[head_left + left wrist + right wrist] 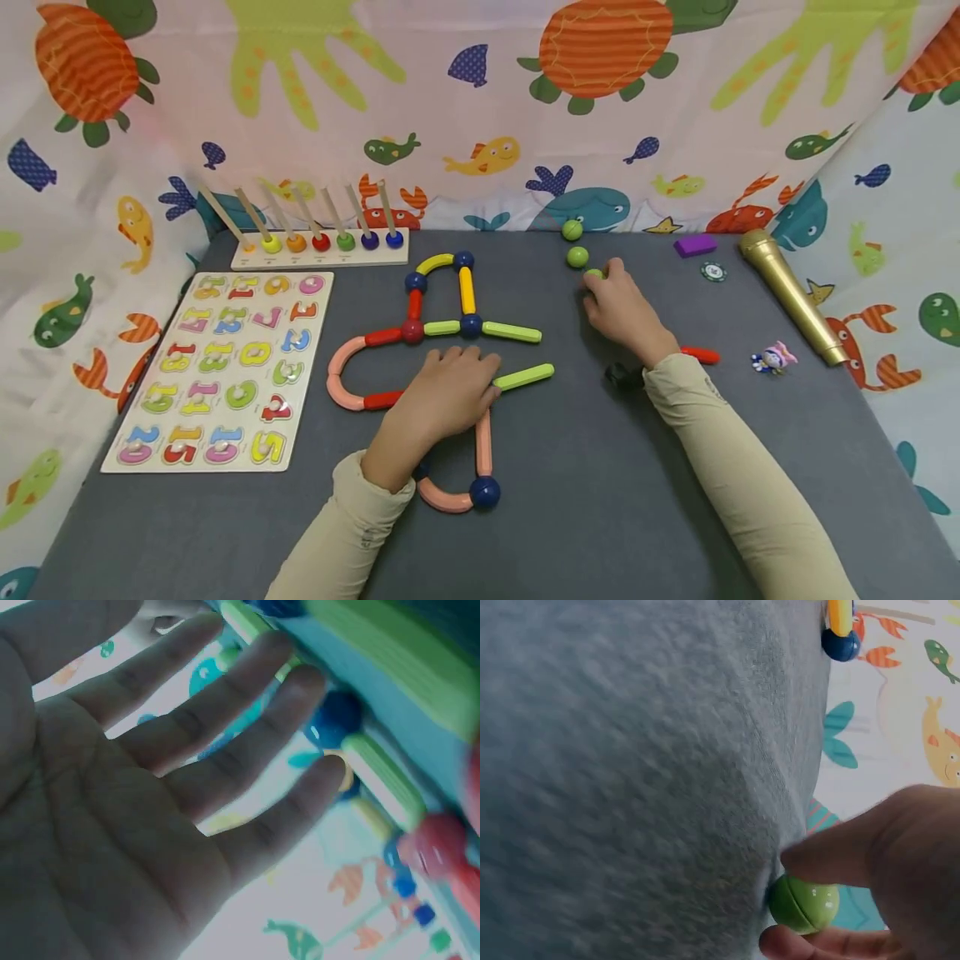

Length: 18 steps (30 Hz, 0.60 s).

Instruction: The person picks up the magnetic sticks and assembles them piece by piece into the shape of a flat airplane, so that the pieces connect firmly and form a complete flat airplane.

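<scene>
My right hand pinches a small green ball between thumb and fingertip, low at the cloth. Two more green balls lie just behind it. My left hand is over the magnetic stick-and-ball shape in the middle of the table, its fingers fairly straight and spread in the left wrist view, the palm bare. The shape has light green sticks, red sticks, pink curved pieces, a red ball and dark blue balls. My left hand hides part of it.
At left lie a number puzzle board and a peg stand with coloured beads. On the right are a gold microphone, a purple block, a poker chip, a small figurine, and a red stick beside the right forearm.
</scene>
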Each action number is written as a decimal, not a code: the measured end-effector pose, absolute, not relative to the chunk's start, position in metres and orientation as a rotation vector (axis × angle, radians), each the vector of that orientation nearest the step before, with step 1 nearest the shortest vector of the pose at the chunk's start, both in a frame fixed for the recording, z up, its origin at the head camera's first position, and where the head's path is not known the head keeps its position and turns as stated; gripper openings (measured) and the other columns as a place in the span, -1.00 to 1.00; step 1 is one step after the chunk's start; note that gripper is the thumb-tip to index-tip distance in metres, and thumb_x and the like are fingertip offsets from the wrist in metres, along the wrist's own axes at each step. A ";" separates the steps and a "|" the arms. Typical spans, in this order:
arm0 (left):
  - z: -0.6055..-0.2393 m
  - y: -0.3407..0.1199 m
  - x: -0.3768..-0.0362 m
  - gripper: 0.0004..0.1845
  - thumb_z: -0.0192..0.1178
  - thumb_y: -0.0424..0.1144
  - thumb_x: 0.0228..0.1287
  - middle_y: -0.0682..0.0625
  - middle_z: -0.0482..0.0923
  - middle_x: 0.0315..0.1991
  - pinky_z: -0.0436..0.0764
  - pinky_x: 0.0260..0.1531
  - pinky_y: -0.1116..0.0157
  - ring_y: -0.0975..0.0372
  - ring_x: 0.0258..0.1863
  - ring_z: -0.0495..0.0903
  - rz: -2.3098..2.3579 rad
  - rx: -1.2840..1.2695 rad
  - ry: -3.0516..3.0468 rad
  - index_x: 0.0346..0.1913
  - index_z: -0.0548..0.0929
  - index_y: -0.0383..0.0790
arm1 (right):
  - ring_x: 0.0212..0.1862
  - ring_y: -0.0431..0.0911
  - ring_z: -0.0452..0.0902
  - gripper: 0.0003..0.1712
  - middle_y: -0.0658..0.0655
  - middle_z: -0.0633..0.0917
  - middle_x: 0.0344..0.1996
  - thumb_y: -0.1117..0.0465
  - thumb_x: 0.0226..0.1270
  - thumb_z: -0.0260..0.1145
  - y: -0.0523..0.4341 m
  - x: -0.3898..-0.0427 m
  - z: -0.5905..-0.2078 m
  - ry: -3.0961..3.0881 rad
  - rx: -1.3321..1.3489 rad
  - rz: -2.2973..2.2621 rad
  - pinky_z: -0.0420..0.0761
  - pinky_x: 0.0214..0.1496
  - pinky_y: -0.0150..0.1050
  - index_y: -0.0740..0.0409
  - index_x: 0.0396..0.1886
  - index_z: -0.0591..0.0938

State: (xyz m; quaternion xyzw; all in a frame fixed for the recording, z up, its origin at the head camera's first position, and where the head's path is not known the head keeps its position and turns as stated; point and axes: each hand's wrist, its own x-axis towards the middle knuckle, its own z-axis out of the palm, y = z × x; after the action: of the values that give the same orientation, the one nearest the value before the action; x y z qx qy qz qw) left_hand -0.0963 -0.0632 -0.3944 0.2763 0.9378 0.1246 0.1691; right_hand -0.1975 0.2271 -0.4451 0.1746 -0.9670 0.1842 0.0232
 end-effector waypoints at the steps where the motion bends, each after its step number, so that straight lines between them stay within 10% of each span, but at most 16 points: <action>1: -0.395 -0.056 -0.100 -0.57 0.24 -0.08 0.63 -0.15 0.63 0.17 0.46 0.26 -0.19 -0.06 0.20 0.58 0.349 0.806 2.656 0.39 0.62 -0.18 | -0.10 0.33 0.46 -0.81 0.50 0.42 0.03 0.44 0.53 0.20 0.230 -0.197 -0.447 -3.003 0.538 0.613 0.51 0.04 0.26 0.40 0.02 0.66; 10: -0.414 -0.013 -0.127 -0.76 0.29 -0.16 0.59 -0.05 0.68 -0.10 0.61 -0.01 0.02 0.09 -0.18 0.65 0.250 0.842 2.588 0.14 0.71 -0.19 | -0.33 0.09 0.41 -0.72 0.18 0.45 -0.37 0.29 0.49 0.40 0.227 -0.182 -0.451 -3.069 0.531 0.677 0.40 -0.27 -0.01 0.18 -0.30 0.44; 18: -0.418 -0.015 -0.130 -0.84 0.27 -0.18 0.60 -0.05 0.58 -0.26 0.64 -0.19 0.07 0.11 -0.32 0.58 0.323 0.896 2.614 -0.03 0.67 -0.24 | -0.35 -0.07 0.54 -0.66 0.07 0.62 -0.36 0.34 0.36 0.53 0.218 -0.149 -0.436 -3.093 0.844 1.157 0.52 -0.24 -0.10 0.19 -0.09 0.50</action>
State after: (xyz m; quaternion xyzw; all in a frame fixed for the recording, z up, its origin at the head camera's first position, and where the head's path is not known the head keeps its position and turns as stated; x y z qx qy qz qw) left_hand -0.1302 -0.0150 -0.4180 0.3170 0.9244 0.1143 0.1788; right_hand -0.1493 0.2185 -0.4355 0.2453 -0.8994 0.3365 -0.1330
